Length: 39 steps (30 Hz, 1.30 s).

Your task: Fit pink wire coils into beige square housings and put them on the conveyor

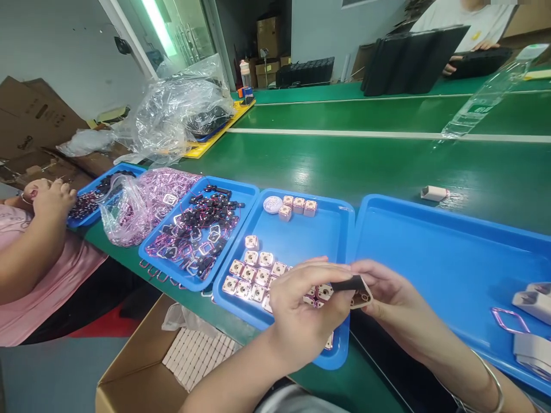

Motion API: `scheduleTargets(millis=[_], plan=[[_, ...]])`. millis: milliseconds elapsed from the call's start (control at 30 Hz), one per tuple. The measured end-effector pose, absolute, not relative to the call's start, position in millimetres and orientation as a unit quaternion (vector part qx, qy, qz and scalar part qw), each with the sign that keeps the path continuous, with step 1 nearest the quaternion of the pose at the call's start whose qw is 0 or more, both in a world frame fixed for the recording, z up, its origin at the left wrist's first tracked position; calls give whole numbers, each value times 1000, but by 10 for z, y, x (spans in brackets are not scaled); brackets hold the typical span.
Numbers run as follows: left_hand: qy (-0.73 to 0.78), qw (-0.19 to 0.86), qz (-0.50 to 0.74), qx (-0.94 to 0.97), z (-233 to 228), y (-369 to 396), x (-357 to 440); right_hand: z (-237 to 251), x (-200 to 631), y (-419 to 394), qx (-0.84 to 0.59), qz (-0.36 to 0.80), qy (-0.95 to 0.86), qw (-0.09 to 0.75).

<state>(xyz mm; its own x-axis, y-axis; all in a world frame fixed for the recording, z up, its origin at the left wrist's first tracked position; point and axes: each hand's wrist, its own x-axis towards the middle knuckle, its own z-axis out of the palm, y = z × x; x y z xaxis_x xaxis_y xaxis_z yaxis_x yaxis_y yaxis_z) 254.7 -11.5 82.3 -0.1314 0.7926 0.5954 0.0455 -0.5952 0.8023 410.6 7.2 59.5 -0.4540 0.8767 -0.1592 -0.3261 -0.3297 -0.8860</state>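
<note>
My left hand (307, 304) is closed on a small black part (350, 283) between thumb and fingers. A beige housing (364, 297) with an open, hollow end sits against this part. The thumb and fingers of my right hand (394, 292) pinch the housing's edge from the right. Whether the two pieces are joined I cannot tell. Below my hands, a blue tray (325, 229) holds rows of small beige blocks (262, 276) with a round hole in each, partly hidden by my left hand. A round whitish disc (272, 205) lies at that tray's back.
To the right, another blue tray (413, 246) holds beige housings (534, 350) and a pink metallic frame (510, 320). Left are a tray of black parts and metal frames (206, 223), a plastic bag (129, 212) and a co-worker's arm (38, 235). A bottle (486, 103) stands behind; a carton (133, 367) is below.
</note>
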Motion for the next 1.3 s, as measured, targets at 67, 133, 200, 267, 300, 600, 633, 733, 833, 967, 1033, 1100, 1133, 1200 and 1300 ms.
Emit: scheduleTargets(millis=[67,133,200,267,300,600,633,733,833,967,1033,1100,1133,1200,1300], plan=[[353,277,666,596,794,-103,2550,598,4096,67,-332,748,-412,401],[355,276,667,594,768,-90,2556,597,4091,59,-330,752,-412,395],[353,276,668,593,755,-77,2563,589,4094,50,-329,753,-416,389],[348,274,673,593,758,-63,2572,577,4100,42,-329,753,-420,386],[344,273,675,593,763,-57,2577,572,4102,40,-329,752,-422,385],[323,270,646,637,769,-78,2573,561,4099,43,-344,740,-426,392],[322,272,645,637,765,-77,2571,552,4101,36,-347,739,-428,388],[316,269,656,631,767,-58,2572,531,4106,13,-343,743,-427,385],[340,266,654,622,795,-45,2572,551,4103,9,-334,754,-411,387],[371,251,627,637,848,-79,2525,599,4099,37,-338,744,-411,403],[376,212,607,668,875,-107,2472,603,4098,52,-348,732,-418,411],[380,178,580,699,900,-133,2411,593,4097,63,-357,723,-422,414],[385,168,567,709,912,-145,2382,586,4096,66,-361,720,-425,414],[391,174,541,723,930,-167,2337,575,4093,70,-370,711,-431,414],[408,214,515,723,940,-198,2309,567,4085,73,-378,698,-444,415]])
